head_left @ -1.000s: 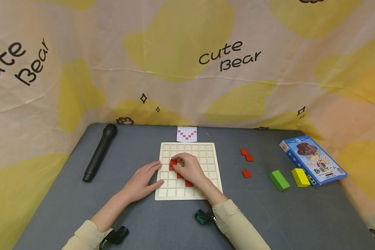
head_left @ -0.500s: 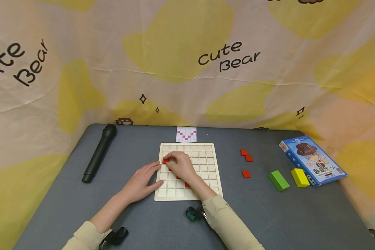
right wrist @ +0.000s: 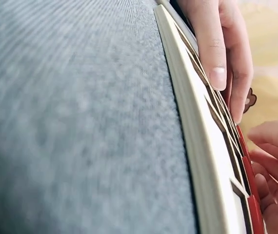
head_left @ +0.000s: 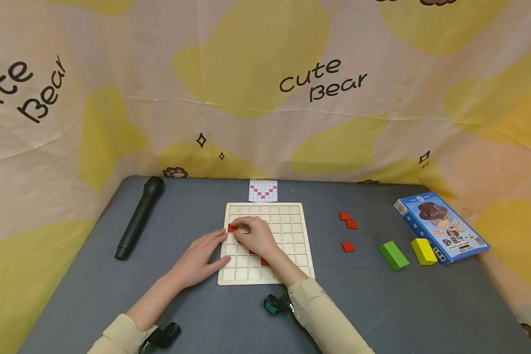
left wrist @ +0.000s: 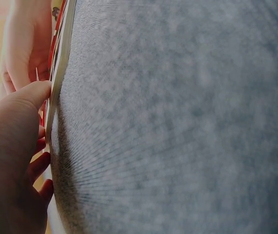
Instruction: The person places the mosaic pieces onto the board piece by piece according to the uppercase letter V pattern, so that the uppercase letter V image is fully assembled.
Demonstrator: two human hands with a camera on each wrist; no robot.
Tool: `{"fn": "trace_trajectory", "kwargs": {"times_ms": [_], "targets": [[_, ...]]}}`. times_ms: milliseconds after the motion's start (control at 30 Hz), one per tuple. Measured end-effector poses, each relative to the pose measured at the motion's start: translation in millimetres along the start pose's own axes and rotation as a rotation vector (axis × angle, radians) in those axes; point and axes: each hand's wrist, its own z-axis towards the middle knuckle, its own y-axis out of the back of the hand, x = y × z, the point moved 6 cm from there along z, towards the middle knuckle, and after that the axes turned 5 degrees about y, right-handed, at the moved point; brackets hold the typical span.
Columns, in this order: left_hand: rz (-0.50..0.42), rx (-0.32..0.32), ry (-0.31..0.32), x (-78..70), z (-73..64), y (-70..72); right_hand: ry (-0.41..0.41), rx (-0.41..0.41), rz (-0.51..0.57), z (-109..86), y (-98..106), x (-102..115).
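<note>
A pale wooden grid board (head_left: 292,237) lies on the dark grey table. My left hand (head_left: 201,258) steadies its left edge with extended fingers, thumb (left wrist: 34,92) at the rim in the left wrist view. Over the board's left columns, my right hand (head_left: 256,237) pinches a square red tile (head_left: 232,228) between thumb and forefinger at a cell of the leftmost column. More red tiles (head_left: 265,262) step diagonally down to the right, partly hidden beneath that hand. Behind the board lies a small pattern card (head_left: 263,191) with a pink V of squares.
Three loose red tiles (head_left: 347,247) lie to the board's right. Farther right are a green block (head_left: 394,255), a yellow block (head_left: 424,251) and a blue box (head_left: 447,226). A black microphone (head_left: 139,219) lies at the left. A printed cloth hangs behind the table.
My right hand has carried the red tile left, from the second column to the leftmost one, then stayed almost still. The left hand keeps its place at the board's edge.
</note>
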Motion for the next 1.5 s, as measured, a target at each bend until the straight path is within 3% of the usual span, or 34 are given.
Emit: {"fn": "trace_trajectory", "kwargs": {"times_ms": [367, 667, 900, 1200, 1500], "targets": [[0.001, 0.007, 0.021, -0.3, -1.0, -0.9, -0.196, -0.072, 0.156, -21.4, 34.7, -26.5], [0.007, 0.012, 0.025, 0.9, -0.5, -1.4, -0.281, -0.046, 0.217, -53.5, 77.5, -46.2], [0.009, 0.010, 0.022, 2.1, -0.6, -1.9, -0.228, -0.045, 0.144, -80.1, 116.1, -57.5], [0.010, 0.006, 0.020, 2.4, -0.2, -3.2, -0.251, -0.130, -0.030, -120.3, 164.7, -73.7], [0.016, 0.007, 0.021, 1.8, 1.6, -4.6, -0.210, -0.152, -0.210, -153.1, 196.9, -88.4]]}}
